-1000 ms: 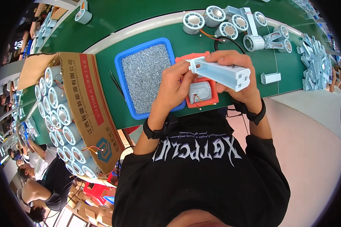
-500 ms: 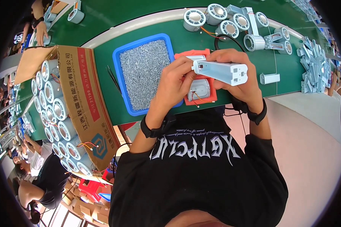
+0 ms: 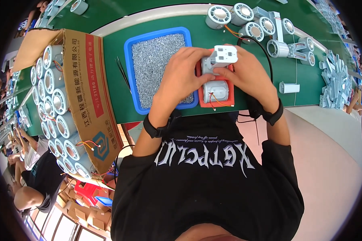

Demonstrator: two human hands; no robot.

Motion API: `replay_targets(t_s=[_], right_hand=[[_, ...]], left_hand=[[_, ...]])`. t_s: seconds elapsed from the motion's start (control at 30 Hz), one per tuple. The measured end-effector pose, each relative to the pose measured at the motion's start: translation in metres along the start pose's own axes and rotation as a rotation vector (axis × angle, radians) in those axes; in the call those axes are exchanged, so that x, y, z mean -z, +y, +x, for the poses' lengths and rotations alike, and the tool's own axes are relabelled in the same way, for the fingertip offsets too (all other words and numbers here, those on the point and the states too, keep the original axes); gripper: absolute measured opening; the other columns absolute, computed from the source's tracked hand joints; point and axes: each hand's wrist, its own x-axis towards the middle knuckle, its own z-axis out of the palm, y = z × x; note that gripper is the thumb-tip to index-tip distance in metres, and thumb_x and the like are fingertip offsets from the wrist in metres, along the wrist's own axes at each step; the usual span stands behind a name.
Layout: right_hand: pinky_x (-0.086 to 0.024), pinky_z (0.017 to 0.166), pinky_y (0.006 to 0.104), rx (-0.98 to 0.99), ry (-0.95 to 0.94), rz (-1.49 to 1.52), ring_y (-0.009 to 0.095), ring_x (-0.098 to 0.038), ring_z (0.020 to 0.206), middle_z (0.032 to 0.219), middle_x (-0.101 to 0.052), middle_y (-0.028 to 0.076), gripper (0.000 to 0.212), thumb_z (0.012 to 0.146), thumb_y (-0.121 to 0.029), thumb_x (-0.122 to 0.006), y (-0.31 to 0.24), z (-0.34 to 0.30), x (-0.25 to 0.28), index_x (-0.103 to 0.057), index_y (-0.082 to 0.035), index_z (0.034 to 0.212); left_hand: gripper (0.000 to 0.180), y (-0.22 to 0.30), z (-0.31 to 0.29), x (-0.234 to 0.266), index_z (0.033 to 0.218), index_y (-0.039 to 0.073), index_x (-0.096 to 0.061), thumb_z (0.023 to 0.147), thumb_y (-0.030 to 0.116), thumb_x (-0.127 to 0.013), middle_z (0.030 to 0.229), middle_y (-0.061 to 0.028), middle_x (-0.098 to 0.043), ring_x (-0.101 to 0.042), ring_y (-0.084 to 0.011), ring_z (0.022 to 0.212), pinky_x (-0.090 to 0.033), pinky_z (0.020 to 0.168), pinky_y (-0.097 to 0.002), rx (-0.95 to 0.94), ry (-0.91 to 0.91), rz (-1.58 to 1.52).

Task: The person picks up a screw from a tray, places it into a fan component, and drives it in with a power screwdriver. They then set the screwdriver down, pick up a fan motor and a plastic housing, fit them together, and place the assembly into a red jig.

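Note:
A pale grey metal bracket (image 3: 225,55) stands tilted up over a red fixture (image 3: 231,86), with both my hands closed round it. My left hand (image 3: 186,71) grips its left side, thumb toward the lower end. From the right, my right hand (image 3: 247,71) holds it with the thumb across its near face. The bracket's lower end is partly hidden by my fingers. In the near half of the fixture lies a grey cylindrical motor (image 3: 216,91) with thin red, yellow and dark wires ending in small white plugs.
Left of my hands is a blue tray (image 3: 128,60) of small screws (image 3: 157,52), with black tweezers (image 3: 123,76) beside it. An open carton (image 3: 93,92) holds many motors. Far right are motors (image 3: 252,31), a loose bracket (image 3: 289,88) and a bracket pile (image 3: 334,82). A black cable (image 3: 269,56) curves nearby.
Both hands have moved the bracket down and left onto the far part of the fixture. It has swung from lying lengthwise to standing more upright.

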Motion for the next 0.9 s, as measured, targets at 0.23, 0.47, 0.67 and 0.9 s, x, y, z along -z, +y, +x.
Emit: replay_targets(t_s=[0.23, 0.47, 0.67, 0.9], right_hand=[[-0.048, 0.07, 0.0415, -0.061, -0.114, -0.08, 0.035, -0.057, 0.083, 0.087, -0.057, 0.014, 0.035, 0.078, -0.016, -0.069, -0.014, 0.007, 0.014, -0.052, 0.0, 0.104], [-0.046, 0.07, 0.0403, 0.1, -0.01, -0.122, 0.033, -0.056, 0.083, 0.088, -0.056, 0.013, 0.033, 0.076, -0.013, -0.071, -0.011, 0.009, 0.005, -0.055, -0.002, 0.103], [-0.047, 0.073, 0.0409, 0.075, -0.07, -0.095, 0.033, -0.057, 0.086, 0.087, -0.058, 0.012, 0.036, 0.074, -0.015, -0.072, -0.007, 0.013, 0.003, -0.055, -0.003, 0.104], [-0.048, 0.069, 0.0365, -0.003, 0.025, 0.094, 0.031, -0.058, 0.078, 0.093, -0.062, 0.012, 0.034, 0.075, -0.015, -0.075, 0.01, 0.001, -0.007, -0.062, -0.004, 0.105]], left_hand=[[0.049, 0.0, -0.001, -0.004, 0.107, 0.003, -0.062, 0.063, 0.013, -0.081, 0.099, -0.0111, -0.06, -0.054, -0.0323, 0.098, -0.046, 0.088, -0.0404, 0.027, -0.013, -0.003], [0.044, -0.003, 0.003, -0.002, 0.099, 0.001, -0.063, 0.06, 0.012, -0.082, 0.094, -0.0104, -0.06, -0.054, -0.0315, 0.092, -0.046, 0.085, -0.0399, 0.028, -0.012, -0.08], [0.044, 0.001, 0.004, 0.002, 0.099, 0.001, -0.065, 0.06, 0.012, -0.082, 0.092, -0.011, -0.061, -0.055, -0.0311, 0.092, -0.046, 0.083, -0.0395, 0.096, -0.049, -0.065], [0.045, 0.008, 0.008, 0.0, 0.1, 0.002, -0.067, 0.06, 0.015, -0.083, 0.092, -0.0112, -0.061, -0.056, -0.0312, 0.094, -0.046, 0.084, -0.0399, 0.095, -0.051, -0.003]])
